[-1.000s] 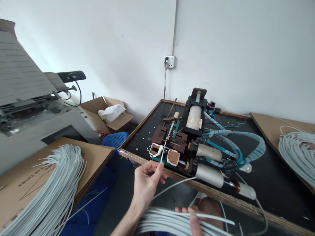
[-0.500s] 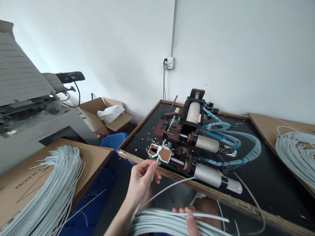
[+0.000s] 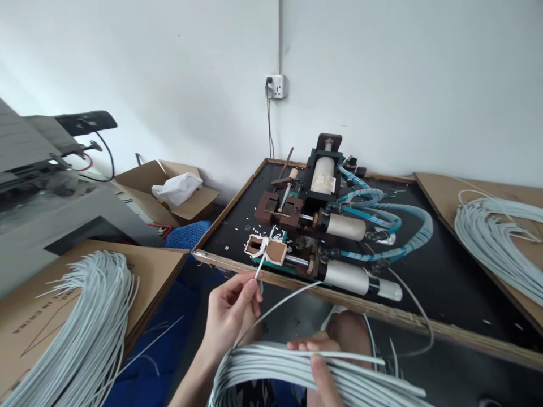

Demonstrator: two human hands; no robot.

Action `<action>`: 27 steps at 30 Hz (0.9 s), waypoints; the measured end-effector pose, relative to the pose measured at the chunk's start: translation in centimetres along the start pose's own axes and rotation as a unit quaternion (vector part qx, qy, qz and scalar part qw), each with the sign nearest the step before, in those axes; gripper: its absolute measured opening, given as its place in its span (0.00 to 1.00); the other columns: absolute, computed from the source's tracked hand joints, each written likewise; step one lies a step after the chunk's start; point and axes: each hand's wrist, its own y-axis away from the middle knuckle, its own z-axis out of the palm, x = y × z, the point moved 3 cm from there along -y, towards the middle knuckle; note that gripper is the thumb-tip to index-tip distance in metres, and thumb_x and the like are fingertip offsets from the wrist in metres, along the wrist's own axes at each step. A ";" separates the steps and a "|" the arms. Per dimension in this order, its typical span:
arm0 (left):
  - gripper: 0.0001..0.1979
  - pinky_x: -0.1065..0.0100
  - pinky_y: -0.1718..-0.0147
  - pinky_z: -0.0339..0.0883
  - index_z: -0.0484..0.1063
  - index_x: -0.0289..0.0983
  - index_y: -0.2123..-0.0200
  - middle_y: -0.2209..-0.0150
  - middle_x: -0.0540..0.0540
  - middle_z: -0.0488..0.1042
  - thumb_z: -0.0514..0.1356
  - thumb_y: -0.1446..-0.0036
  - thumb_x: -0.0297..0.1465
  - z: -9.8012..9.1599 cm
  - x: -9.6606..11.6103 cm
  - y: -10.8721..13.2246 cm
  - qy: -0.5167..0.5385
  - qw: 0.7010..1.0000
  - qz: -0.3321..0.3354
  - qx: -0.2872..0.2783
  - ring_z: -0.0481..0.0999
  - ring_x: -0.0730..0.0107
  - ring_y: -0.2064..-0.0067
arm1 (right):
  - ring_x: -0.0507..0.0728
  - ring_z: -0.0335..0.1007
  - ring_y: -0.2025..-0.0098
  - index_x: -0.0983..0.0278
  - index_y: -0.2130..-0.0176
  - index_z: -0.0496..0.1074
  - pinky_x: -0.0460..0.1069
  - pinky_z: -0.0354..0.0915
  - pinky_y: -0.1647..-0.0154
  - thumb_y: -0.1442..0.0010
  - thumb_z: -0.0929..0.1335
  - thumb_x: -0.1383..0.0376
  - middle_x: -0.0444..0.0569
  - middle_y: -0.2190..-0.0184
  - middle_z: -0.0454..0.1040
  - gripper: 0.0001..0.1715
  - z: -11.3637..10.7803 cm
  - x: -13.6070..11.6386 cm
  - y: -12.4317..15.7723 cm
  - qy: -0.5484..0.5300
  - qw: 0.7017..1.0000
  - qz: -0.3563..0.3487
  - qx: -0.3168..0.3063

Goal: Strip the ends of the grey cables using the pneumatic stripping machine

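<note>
My left hand (image 3: 234,302) pinches a single white cable (image 3: 260,265) between thumb and fingers, just in front of the table edge. The cable's upper end lies over the brown block with white edging (image 3: 276,252) and points toward the metal fixture (image 3: 280,209) behind it. Low in the view, my right hand (image 3: 320,362) is wrapped round a thick bundle of white cables (image 3: 263,362), thumb on top. The rest of the bundle runs down out of view.
Air cylinders (image 3: 345,277) with blue hoses (image 3: 419,215) stand on the black table (image 3: 449,294). At left, a cable bundle (image 3: 102,299) lies on cardboard (image 3: 46,299); another coil (image 3: 487,237) is at right. An open box (image 3: 144,186) and a machine (image 3: 80,209) stand farther left.
The view has shifted, so the scene sits further left and slightly higher. My left hand is a little farther back from the brown block, with more of the pinched cable showing.
</note>
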 end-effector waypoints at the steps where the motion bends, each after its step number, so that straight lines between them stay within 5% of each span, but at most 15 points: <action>1: 0.14 0.73 0.79 0.66 0.81 0.34 0.62 0.78 0.52 0.74 0.66 0.41 0.40 -0.2 0.0 0.2 -0.001 1.000 0.002 0.003 0.72 0.73 0.81 | 0.48 0.79 0.66 0.55 0.66 0.81 0.41 0.73 0.61 0.41 0.75 0.54 0.34 0.70 0.81 0.09 0.0 -0.1 0.2 0.003 1.000 0.000 -0.007; 5: 0.10 0.72 0.76 0.67 0.81 0.37 0.61 0.80 0.53 0.74 0.63 0.36 0.37 -1.1 0.5 1.9 -0.030 0.999 0.040 -0.021 0.72 0.73 0.80 | 0.48 0.78 0.65 0.55 0.65 0.80 0.42 0.72 0.60 0.40 0.74 0.55 0.36 0.69 0.80 0.08 0.3 0.0 0.7 -0.019 1.000 0.009 -0.014; 8: 0.10 0.71 0.74 0.69 0.81 0.38 0.59 0.78 0.50 0.76 0.59 0.33 0.33 -0.8 1.3 3.0 -0.108 0.977 0.098 -0.155 0.75 0.70 0.77 | 0.49 0.77 0.65 0.55 0.64 0.80 0.44 0.72 0.59 0.39 0.73 0.55 0.37 0.68 0.80 0.07 0.9 0.2 0.8 -0.031 0.999 0.000 -0.030; 11: 0.13 0.63 0.53 0.73 0.79 0.41 0.49 0.57 0.43 0.82 0.58 0.33 0.29 0.1 1.8 3.3 -0.247 0.919 0.155 -0.264 0.80 0.59 0.54 | 0.51 0.75 0.65 0.55 0.64 0.80 0.46 0.72 0.57 0.40 0.73 0.55 0.39 0.69 0.79 0.07 1.2 0.3 0.6 -0.042 0.998 0.019 -0.050; 13: 0.18 0.57 0.40 0.63 0.74 0.43 0.42 0.44 0.42 0.76 0.59 0.33 0.27 0.4 2.1 3.1 -0.315 0.890 0.201 -0.263 0.71 0.54 0.40 | 0.52 0.76 0.65 0.55 0.66 0.80 0.47 0.72 0.58 0.41 0.74 0.56 0.40 0.70 0.78 0.07 0.9 0.5 0.5 -0.071 0.995 0.062 -0.030; 15: 0.21 0.56 0.37 0.60 0.69 0.45 0.38 0.39 0.43 0.72 0.58 0.33 0.27 0.4 2.5 2.9 -0.328 0.884 0.236 -0.234 0.66 0.55 0.36 | 0.53 0.76 0.65 0.56 0.68 0.80 0.47 0.73 0.60 0.43 0.75 0.56 0.40 0.70 0.78 0.07 0.4 0.7 0.5 -0.094 0.991 0.099 0.008; 23: 0.10 0.65 0.54 0.70 0.77 0.39 0.51 0.57 0.44 0.82 0.62 0.35 0.28 2.2 3.6 3.6 -0.303 0.859 0.281 -0.301 0.79 0.62 0.59 | 0.51 0.76 0.64 0.55 0.67 0.81 0.41 0.70 0.56 0.44 0.76 0.52 0.39 0.69 0.80 0.10 0.2 1.0 0.3 -0.010 0.997 0.060 0.039; 27: 0.12 0.72 0.65 0.68 0.79 0.38 0.65 0.70 0.47 0.81 0.57 0.31 0.30 1.9 2.4 3.1 -0.255 0.912 0.165 -0.275 0.78 0.67 0.68 | 0.52 0.82 0.65 0.55 0.67 0.83 0.39 0.73 0.57 0.45 0.76 0.51 0.41 0.69 0.85 0.11 0.3 1.1 0.2 0.007 0.997 0.068 0.046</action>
